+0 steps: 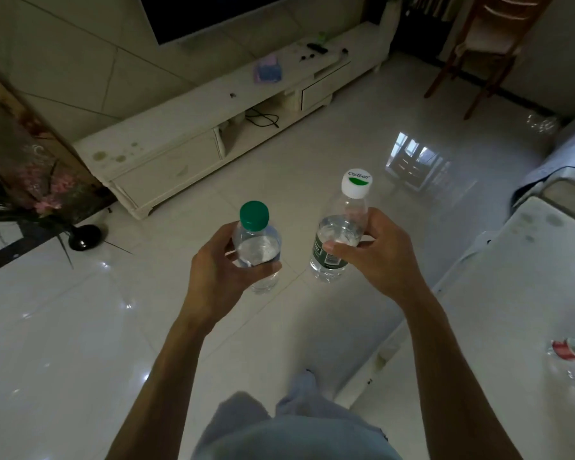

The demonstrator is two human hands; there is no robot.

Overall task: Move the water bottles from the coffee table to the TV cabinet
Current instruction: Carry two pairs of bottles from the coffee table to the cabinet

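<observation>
Both hands mid-air over floor: left hand (219,260) fingers wrapped round green-cap bottle (258,247), right hand (379,250) round white-cap bottle (339,240). Thin plastic, light; grip mid-body. TV cabinet (186,127) ahead.

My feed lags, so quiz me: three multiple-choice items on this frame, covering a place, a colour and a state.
1. Where is the clear plastic water bottle with the white cap?
A. on the cabinet
B. in the right hand
C. on the floor

2. What cap colour has the clear plastic bottle in the left hand?
A. green
B. red
C. blue

3. What state are both bottles in?
A. capped
B. open
C. crushed

Answers:
1 B, since the right hand wraps around its body.
2 A, since its screw cap is plainly green.
3 A, since both caps sit on the necks, over the tiled floor short of the long white TV cabinet.
</observation>
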